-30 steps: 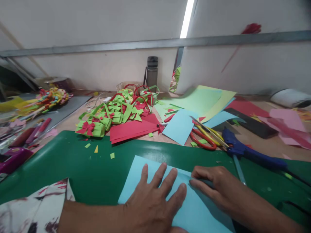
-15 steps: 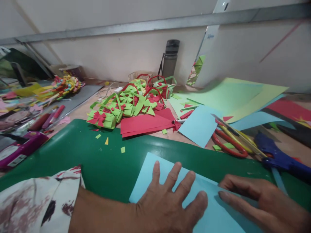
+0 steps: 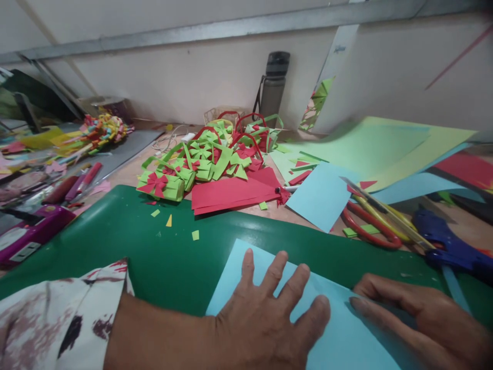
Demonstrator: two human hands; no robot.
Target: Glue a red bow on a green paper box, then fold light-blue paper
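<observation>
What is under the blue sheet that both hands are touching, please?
The green mat borders the blue sheet and seems to run beneath; anything else underneath is covered from view.

The blue sheet [image 3: 344, 331] is matt paper, the green mat [image 3: 164, 267] glossy, probably plastic.

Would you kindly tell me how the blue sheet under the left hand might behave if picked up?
The blue sheet looks thin, so probably light and fairly floppy. With the left hand spread on it, a tug might crease it.

A glue gun [image 3: 449, 239], scissors [image 3: 385, 237], coloured sheets [image 3: 346, 329] and green paper bags [image 3: 202, 169] mark this as a paper-craft workspace.
</observation>
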